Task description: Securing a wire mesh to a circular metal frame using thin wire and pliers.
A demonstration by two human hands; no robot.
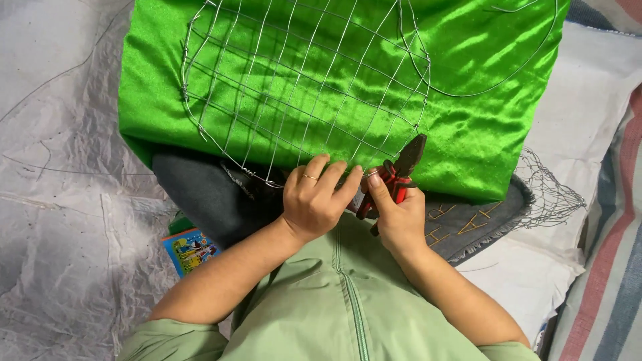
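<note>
At the far left, crinkled grey plastic sheeting (60,200) is covering the floor, and a small colourful printed packet (190,251) is lying on it beside a dark grey cloth (200,194). A bright green satin cloth (468,87) is spreading over that, and a rounded wire mesh frame (301,87) is resting on top, its near edge reaching toward the person. The left hand (314,200), wearing a ring, is curling its fingers and pinching the frame's lower edge. Just beside it, touching fingertips, the right hand (398,214) is closing around red-handled pliers (398,177), jaws pointing up. Further right, a loose wire mesh piece (548,190) is lying on white sacking (575,120).
</note>
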